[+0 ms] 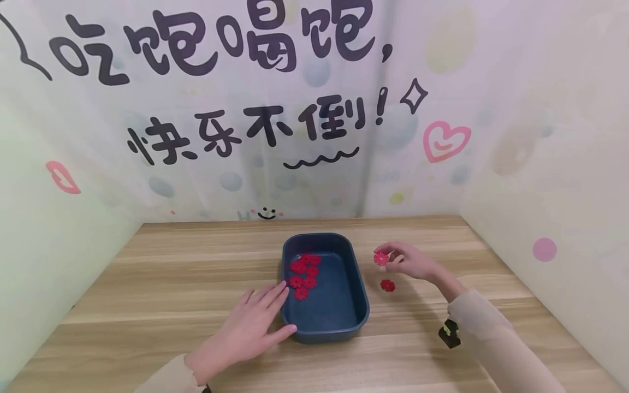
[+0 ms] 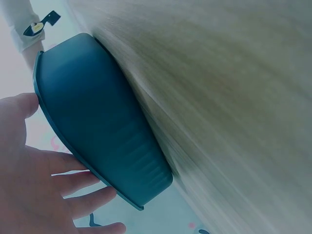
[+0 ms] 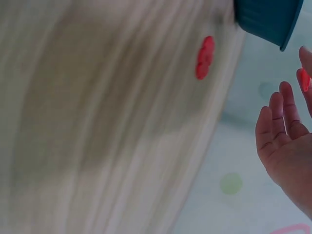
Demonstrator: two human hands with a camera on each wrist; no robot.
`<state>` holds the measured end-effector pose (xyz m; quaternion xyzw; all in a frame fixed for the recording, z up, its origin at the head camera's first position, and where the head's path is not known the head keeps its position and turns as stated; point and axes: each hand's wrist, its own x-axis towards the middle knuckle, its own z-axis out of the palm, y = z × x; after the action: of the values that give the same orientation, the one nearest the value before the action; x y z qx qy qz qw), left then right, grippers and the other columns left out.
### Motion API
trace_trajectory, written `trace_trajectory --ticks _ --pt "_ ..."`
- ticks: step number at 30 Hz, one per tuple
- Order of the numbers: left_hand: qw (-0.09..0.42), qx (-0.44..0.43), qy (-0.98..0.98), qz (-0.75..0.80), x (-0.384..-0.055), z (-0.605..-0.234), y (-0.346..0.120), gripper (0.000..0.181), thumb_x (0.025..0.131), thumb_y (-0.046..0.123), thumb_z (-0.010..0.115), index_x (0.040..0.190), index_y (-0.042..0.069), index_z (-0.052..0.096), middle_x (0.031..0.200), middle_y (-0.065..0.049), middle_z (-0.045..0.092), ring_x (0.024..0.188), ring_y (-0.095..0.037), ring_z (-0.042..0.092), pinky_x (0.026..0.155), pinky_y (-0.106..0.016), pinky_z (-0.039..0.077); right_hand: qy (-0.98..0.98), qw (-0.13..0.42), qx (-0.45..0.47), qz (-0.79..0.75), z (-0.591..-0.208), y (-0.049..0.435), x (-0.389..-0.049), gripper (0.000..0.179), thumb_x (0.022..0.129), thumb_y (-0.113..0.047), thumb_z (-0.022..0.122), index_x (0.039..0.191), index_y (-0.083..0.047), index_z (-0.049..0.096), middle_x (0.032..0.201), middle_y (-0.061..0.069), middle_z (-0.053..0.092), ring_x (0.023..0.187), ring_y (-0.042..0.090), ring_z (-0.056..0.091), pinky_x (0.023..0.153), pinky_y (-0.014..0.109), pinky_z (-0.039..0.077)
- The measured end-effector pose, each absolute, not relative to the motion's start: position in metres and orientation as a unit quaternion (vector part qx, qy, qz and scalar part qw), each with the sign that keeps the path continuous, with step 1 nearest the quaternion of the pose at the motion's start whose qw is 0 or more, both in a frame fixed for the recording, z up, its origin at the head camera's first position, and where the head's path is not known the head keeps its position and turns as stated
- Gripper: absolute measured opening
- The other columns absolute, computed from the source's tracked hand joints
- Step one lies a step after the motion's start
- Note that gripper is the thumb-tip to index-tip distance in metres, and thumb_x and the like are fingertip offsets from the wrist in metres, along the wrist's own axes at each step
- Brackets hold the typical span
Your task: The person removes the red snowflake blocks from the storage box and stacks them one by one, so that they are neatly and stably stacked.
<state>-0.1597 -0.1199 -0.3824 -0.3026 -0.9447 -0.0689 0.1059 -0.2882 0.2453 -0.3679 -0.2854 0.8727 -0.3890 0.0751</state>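
Note:
A dark blue rectangular tray (image 1: 339, 295) stands on the wooden table, with several red flower-shaped pieces (image 1: 301, 293) lying in its left half. My left hand (image 1: 250, 322) rests its straight fingers and thumb against the tray's left rim; the left wrist view shows the same hand (image 2: 44, 180) along the tray's edge (image 2: 97, 112). To the right of the tray, my right hand (image 1: 410, 262) pinches one red flower piece (image 1: 380, 258) between thumb and index finger, above the table. Just below it another red flower piece (image 1: 387, 285) lies on the table.
The wood-grain table (image 1: 206, 256) runs back to a white curtain (image 1: 236, 185) printed with black writing. Pale walls (image 1: 555, 180) close off both sides. A black strap-like device (image 1: 449, 334) sits at the right wrist.

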Motion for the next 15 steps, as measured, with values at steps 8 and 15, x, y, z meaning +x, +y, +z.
trace_trajectory --ticks 8,15 --pt "0.104 -0.301 -0.945 -0.068 -0.16 -0.382 -0.119 0.069 0.085 0.056 0.041 0.13 0.003 0.043 0.136 -0.009 0.036 0.12 -0.029 0.035 0.091 -0.054 0.026 0.866 0.103 -0.278 -0.402 -0.384 0.264 -0.282 0.04 0.081 -0.006 0.061 0.119 0.002 0.049 0.107 0.011 0.052 0.095 0.03 0.046 0.075 0.038 0.042" --pt "0.1 -0.302 -0.946 -0.064 -0.159 -0.381 -0.119 0.073 0.086 0.06 0.034 0.13 0.003 0.043 0.135 -0.009 0.037 0.12 -0.029 0.035 0.091 -0.054 0.027 0.868 0.094 -0.291 -0.391 -0.397 0.269 -0.279 0.037 0.08 0.004 0.058 0.116 0.006 0.049 0.109 0.016 0.052 0.096 0.033 0.047 0.078 0.044 0.04"
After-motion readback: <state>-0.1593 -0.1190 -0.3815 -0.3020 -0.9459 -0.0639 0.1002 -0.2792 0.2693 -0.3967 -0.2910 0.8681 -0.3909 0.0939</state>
